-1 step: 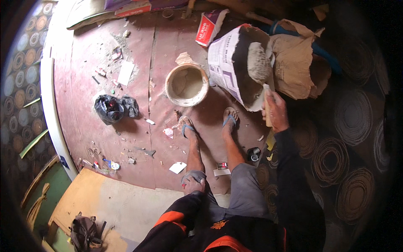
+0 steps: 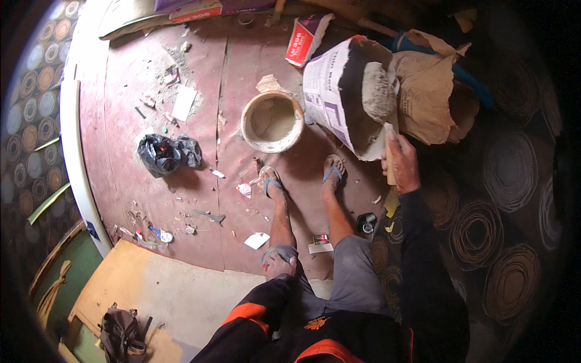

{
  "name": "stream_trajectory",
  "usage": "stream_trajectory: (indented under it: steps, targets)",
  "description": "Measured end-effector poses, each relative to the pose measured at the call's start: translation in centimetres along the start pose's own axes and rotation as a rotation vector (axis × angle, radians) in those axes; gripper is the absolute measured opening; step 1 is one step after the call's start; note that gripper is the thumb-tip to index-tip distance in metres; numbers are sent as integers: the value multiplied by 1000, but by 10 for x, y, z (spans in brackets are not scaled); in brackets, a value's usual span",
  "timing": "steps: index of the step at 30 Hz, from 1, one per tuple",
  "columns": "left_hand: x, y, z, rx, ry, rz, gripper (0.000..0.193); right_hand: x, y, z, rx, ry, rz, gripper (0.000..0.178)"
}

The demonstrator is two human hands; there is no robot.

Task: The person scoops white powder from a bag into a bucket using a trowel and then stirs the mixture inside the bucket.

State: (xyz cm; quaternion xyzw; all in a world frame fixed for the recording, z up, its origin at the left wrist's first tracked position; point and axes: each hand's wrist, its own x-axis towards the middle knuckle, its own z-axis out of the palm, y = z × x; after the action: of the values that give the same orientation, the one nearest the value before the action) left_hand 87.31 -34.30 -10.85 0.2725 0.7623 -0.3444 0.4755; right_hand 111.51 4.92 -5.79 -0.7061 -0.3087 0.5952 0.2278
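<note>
Right hand (image 2: pixel 401 162): just before 3 o'clock from the middle of the view; closed round the pale wooden handle (image 2: pixel 389 162) of a trowel (image 2: pixel 388 128).
Trowel: runs from the hand toward 12 o'clock; blade hidden by its load.
Load (image 2: pixel 379 94): one rough grey heap, powdery in look, between 1 and 2 o'clock, at the mouth of the white bag (image 2: pixel 324 91).
Left hand (image 2: pixel 279 264): near 6 o'clock; laid on the left knee (image 2: pixel 279 249), fingers bent; cannot tell whether anything is under the palm.
White bag: paper, purple print, open, 1 o'clock.
Brown bag (image 2: pixel 423 91): paper, ragged edge, 2 o'clock, right beside the white bag.
Pot (image 2: pixel 272 147): round, smeared rim, grey mix inside, just short of 12 o'clock.
Sandals (image 2: pixel 332 173): one pair, blue straps, worn, below the pot.
Packet (image 2: pixel 307 39): red, white and purple, 12 o'clock.
Black plastic bag (image 2: pixel 158 158): crumpled, just past 9 o'clock.
White sheet (image 2: pixel 183 104): flat, 10 o'clock, amid grey crumbs.
Floor covering (image 2: pixel 193 199): reddish, creased, littered with scraps.
Backpack (image 2: pixel 121 333): dark, between 7 and 8 o'clock.
Circle-patterned covering (image 2: pixel 511 163): dark, 3 o'clock.
</note>
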Motion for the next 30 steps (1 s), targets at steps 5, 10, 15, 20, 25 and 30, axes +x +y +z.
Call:
stream_trajectory:
  steps: [5,10,15,20,25,30]
  targets:
    - [-2,-3,-8,-96,9,31,87,-33,-20,5,-54,4,-17,34]
    - [-2,-10,-9,-141,14,9,86,-47,-16,33,1,-96,-16,33]
    - [1,-15,-9,-177,6,-22,84,-29,22,90,59,-269,-1,34]
    - [9,-23,2,-138,-50,-33,85,20,81,162,16,-330,57,33]
    - [14,-34,5,-187,-103,-10,85,84,143,221,-293,-318,167,38]
    - [16,-43,0,-209,-145,-30,83,139,175,260,-562,-296,172,41]
